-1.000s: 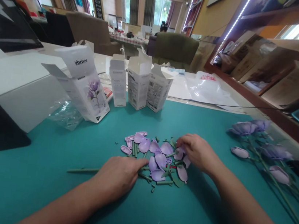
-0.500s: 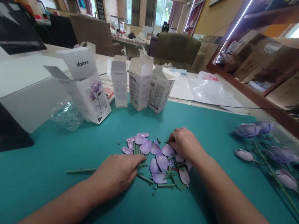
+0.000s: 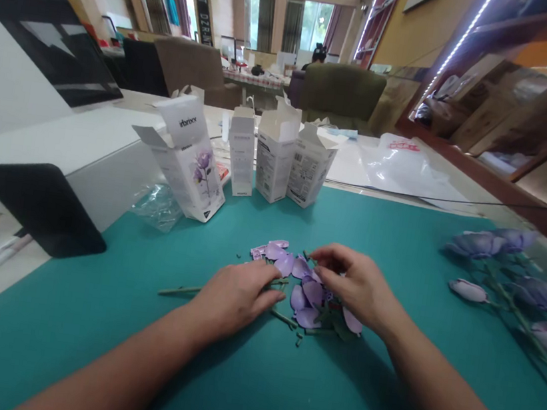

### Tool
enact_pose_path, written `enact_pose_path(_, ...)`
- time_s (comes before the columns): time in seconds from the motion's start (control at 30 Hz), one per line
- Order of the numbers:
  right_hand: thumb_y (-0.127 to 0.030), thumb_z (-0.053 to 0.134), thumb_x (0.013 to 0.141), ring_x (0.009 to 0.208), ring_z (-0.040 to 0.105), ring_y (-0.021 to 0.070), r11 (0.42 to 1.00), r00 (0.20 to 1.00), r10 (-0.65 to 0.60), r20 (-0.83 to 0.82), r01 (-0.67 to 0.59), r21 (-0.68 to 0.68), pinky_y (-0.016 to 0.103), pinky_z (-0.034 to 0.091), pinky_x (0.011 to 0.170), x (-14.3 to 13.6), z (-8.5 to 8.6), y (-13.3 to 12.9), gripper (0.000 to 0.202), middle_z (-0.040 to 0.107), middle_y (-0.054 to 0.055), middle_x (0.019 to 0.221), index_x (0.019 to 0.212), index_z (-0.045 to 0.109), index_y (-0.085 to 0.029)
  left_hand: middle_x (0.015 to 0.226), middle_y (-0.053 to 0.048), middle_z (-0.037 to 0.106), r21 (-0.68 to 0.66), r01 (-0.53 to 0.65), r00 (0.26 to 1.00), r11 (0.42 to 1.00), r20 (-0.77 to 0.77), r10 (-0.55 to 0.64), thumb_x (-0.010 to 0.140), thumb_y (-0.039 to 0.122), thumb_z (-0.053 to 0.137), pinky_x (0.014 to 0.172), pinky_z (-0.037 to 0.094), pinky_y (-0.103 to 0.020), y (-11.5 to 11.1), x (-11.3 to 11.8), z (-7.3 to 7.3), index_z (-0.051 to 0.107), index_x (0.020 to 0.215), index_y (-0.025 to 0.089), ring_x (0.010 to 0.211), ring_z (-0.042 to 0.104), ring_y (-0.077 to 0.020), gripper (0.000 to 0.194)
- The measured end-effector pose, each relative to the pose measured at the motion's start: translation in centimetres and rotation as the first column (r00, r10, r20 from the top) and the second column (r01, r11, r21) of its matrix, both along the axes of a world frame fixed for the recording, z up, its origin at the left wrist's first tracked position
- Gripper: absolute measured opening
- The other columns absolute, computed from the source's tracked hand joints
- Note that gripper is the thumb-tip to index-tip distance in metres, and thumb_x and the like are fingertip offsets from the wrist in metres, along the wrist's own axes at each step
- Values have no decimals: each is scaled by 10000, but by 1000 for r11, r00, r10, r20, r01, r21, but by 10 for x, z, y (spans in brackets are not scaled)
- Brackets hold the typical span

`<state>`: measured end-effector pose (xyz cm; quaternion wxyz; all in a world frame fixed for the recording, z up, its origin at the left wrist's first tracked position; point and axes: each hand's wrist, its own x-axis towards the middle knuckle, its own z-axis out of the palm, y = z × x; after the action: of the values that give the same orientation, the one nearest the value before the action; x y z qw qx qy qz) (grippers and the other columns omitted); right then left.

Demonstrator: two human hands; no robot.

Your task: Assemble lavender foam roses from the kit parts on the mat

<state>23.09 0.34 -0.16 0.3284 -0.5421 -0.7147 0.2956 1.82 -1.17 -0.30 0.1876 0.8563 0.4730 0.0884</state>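
Note:
Light purple plastic petals (image 3: 313,293) and green stem pieces (image 3: 283,318) lie in a loose pile on the teal mat (image 3: 249,390). My left hand (image 3: 240,296) rests palm down at the pile's left side, thumb apart from the fingers, with a thin green piece showing near the gap. Under its wrist side a longer green stem (image 3: 179,291) sticks out. My right hand (image 3: 361,285) is over the pile's right side, fingers bent and thumb apart. Its index fingertip is at a small green piece (image 3: 306,254). Parts under both palms are hidden.
Open white cartons (image 3: 275,158) stand behind the pile, one showing a purple flower (image 3: 202,172). Crumpled clear plastic (image 3: 159,207) and a black tablet-like panel (image 3: 41,208) are at left. Assembled purple flowers (image 3: 474,245) lie at right. A person's head (image 3: 319,53) shows far back.
My right hand has moved left and its thumb has parted from the fingers. The left thumb has spread away from its fingers. The whole view has shifted slightly left.

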Motion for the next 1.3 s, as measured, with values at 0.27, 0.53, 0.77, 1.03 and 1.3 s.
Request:
enact_pose_path(0.27, -343, 640, 709, 610, 536, 128, 967, 927, 3, -375, -98, -235, 250, 413, 546, -18, -8, -31, 172, 593, -11, 675, 784, 607, -191, 905, -44, 627, 115, 15, 993, 993, 111, -28, 935, 247, 431, 708, 442, -270, -3, 0, 3, 601, 894, 176, 838, 586, -183, 190)
enact_pose_path(0.53, -336, 745, 633, 603, 530, 108, 910, 853, -88, -514, -141, -390, 255, 405, 561, -27, -8, -39, 236, 646, 2, 712, 806, 699, -181, 880, -23, 638, 141, 7, 971, 990, 237, -41, 876, 187, 533, 718, 444, -266, -9, 1, 6, 629, 945, 188, 828, 594, -169, 119)
enact_pose_path(0.77, -282, 756, 592, 593, 518, 92, 900, 810, -101, -578, -173, -400, 238, 397, 563, -32, -10, -42, 210, 608, -32, 653, 738, 646, -180, 784, -10, 602, 186, 24, 980, 982, 192, -60, 871, 219, 560, 648, 417, -239, -11, 0, 6, 626, 804, 171, 737, 577, -149, 106)
enact_pose_path(1.03, -259, 682, 655, 592, 499, 100, 956, 861, -1, -509, -149, -254, 238, 379, 546, -32, -21, -42, 152, 568, -39, 661, 745, 580, -190, 751, -3, 592, 182, 67, 975, 981, 198, -103, 867, 218, 556, 627, 395, -228, -11, 1, 4, 626, 803, 179, 714, 562, -141, 103)
enact_pose_path(1.3, -200, 566, 813, 660, 543, 134, 987, 982, 129, -139, -114, 114, 258, 409, 606, -30, -20, -47, 50, 623, -6, 716, 842, 607, -205, 767, -10, 591, 130, 83, 967, 988, 230, -112, 851, 162, 492, 619, 381, -240, -15, 4, 7, 535, 766, 179, 695, 531, -144, 96)
